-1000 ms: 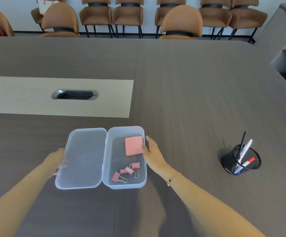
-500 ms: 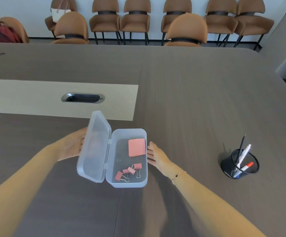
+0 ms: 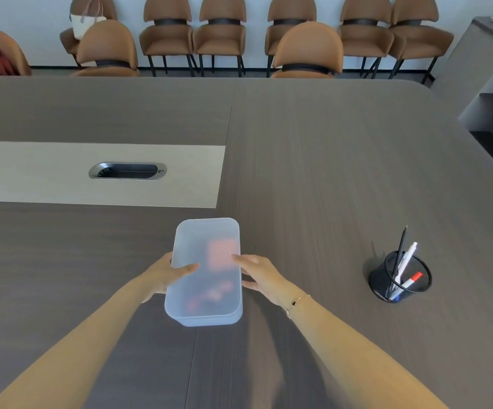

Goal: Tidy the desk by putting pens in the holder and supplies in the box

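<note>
Both hands clasp the translucent plastic box (image 3: 205,273) from either side: left hand (image 3: 165,274) and right hand (image 3: 261,276), thumbs pressing its closed lid. Well right of the grip stands a mesh pen holder (image 3: 400,281).

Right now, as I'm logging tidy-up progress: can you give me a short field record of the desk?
box: translucent plastic box, lid down
contents: pink items showing blurred through the lid
left hand: on the box's left side, thumb on the lid
right hand: on its right side
pen holder: black mesh, right of the box, pens inside
</note>
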{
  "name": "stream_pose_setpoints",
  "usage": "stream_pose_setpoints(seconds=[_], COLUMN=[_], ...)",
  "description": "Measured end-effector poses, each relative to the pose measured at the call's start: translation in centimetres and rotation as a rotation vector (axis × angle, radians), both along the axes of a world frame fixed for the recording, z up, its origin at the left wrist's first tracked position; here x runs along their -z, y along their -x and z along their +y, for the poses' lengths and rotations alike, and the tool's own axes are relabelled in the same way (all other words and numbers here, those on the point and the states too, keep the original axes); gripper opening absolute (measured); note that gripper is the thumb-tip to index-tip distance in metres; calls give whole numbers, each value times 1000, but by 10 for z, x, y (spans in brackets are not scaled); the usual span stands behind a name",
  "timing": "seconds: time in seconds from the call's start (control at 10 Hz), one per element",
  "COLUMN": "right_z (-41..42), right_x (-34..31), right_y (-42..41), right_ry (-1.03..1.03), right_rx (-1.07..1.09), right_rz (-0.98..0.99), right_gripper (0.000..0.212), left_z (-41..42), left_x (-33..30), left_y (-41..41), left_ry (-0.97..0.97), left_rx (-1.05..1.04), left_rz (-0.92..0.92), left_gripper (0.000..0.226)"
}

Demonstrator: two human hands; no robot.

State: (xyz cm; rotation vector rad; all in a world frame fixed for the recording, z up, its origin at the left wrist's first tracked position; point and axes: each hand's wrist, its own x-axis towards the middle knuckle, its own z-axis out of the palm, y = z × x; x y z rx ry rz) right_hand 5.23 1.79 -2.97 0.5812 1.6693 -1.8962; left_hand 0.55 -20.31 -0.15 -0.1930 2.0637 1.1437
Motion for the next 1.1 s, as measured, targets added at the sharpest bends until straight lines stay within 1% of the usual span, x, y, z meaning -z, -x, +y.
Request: stream_pose_setpoints(seconds=[0.1, 0.2, 0.3, 0.4, 0.5, 0.7, 0.9, 1.0, 1.1], right_z=[-1, 0, 1, -1, -3, -8, -9, -7, -4], right_x=[-3, 0, 2, 4, 5, 11, 14, 15, 0], right_y=[-4, -4, -3, -2, -2, -1, -3, 0, -5], right_ry=[-69, -66, -75, -78, -96, -120, -111, -87, -54], right_rx=[-1, 14, 16, 31, 54, 100, 121, 104, 104], right_rz=[28, 33, 28, 36, 26, 36, 31, 27, 2], right_gripper=[36, 35, 34, 35, 34, 29, 29, 31, 35], left_z=[5, 6, 7, 3, 2, 2, -1, 3, 7], left_x=[2, 5, 8, 12, 13, 13, 18, 13, 11], left_y=[-4, -4, 0, 2, 2, 2, 3, 1, -3], left_ry=[10, 34, 58, 86, 130, 165, 165, 134, 82], left_rx=[7, 2, 12, 20, 37, 40, 26, 13, -23], left_rz=[82, 121, 116, 121, 131, 136, 139, 142, 132], left_gripper=[32, 22, 22, 25, 40, 50, 52, 43, 51])
